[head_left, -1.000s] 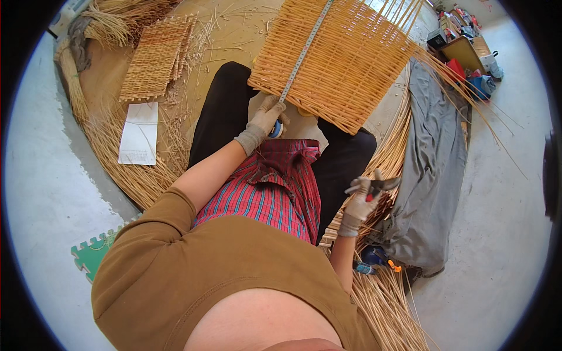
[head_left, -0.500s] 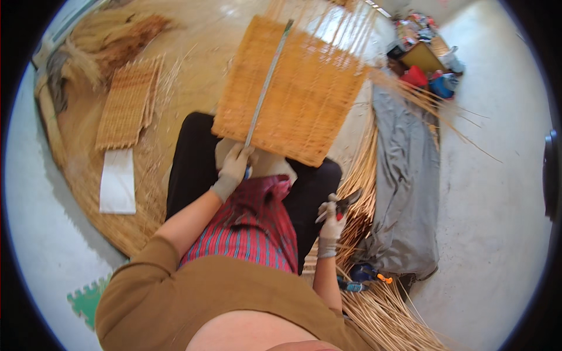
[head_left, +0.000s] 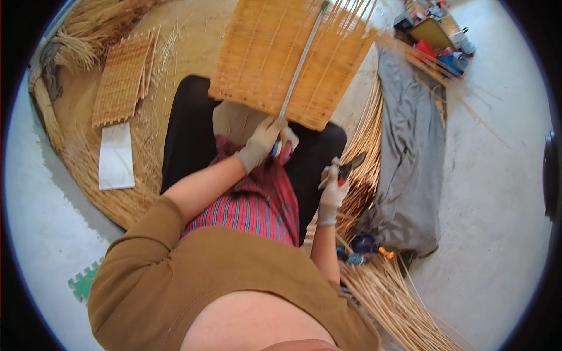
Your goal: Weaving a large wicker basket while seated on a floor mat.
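A woven wicker panel (head_left: 269, 61) lies across my knees, with loose strands running off its far edge. My left hand (head_left: 267, 138), in a pale glove, grips a tape measure at the panel's near edge; its case is mostly hidden by the fingers. The drawn-out blade (head_left: 301, 64) stretches over the weave toward the far side, right of the panel's middle. Beside my right thigh, my gloved right hand (head_left: 333, 186) is closed round a pair of pruning shears (head_left: 351, 165) with dark blades and a bit of red at the handle.
Smaller woven panels (head_left: 123, 79) and a white sheet (head_left: 116, 158) lie at the left. Bundles of wicker rods (head_left: 366, 158) run along my right side, next to a grey cloth-covered long object (head_left: 410, 164). A blue tool (head_left: 354, 256) rests near my right forearm. Assorted items (head_left: 436, 35) crowd the far right.
My left hand has moved right along the panel's near edge, carrying the tape measure and its blade rightward across the weave. The right hand still holds the shears. The whole view has shifted slightly.
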{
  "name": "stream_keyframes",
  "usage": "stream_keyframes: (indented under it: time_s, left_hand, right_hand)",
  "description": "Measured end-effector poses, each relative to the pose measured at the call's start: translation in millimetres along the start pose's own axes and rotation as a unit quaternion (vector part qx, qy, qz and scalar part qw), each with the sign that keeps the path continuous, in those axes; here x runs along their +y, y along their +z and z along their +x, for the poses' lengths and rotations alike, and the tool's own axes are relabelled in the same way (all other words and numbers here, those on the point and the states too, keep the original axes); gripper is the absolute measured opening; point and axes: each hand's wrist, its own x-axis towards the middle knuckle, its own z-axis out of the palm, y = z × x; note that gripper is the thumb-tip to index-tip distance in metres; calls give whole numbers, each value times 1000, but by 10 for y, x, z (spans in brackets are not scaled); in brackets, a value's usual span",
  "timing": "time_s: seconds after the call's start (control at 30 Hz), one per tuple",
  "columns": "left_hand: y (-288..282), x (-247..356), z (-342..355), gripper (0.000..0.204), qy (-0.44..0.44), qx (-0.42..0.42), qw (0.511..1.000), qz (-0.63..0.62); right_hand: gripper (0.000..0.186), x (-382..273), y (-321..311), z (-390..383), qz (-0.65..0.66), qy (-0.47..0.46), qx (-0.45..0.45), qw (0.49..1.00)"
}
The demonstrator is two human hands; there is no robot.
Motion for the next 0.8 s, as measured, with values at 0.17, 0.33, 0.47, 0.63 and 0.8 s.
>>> stream_keyframes:
  time_s: [0.17,0.33,0.47,0.63,0.8]
  left_hand:
    - [-11,-15,85,20,-37,-1,992,-124]
    - [-58,-28,116,17,-45,-40,989,-137]
    - [16,76,52,18,-46,-32,990,-130]
    - [-183,-189,157,21,138,16,976,168]
    - [83,-146,-3,23,75,-14,996,-38]
  right_hand:
    - [31,32,6,13,14,2,-25,1000]
    - [31,56,5,39,33,5,-7,999]
    - [30,48,-25,55,17,9,0,1000]
    - [34,24,29,29,22,27,-15,999]
    - [31,34,-3,-24,18,19,12,1000]
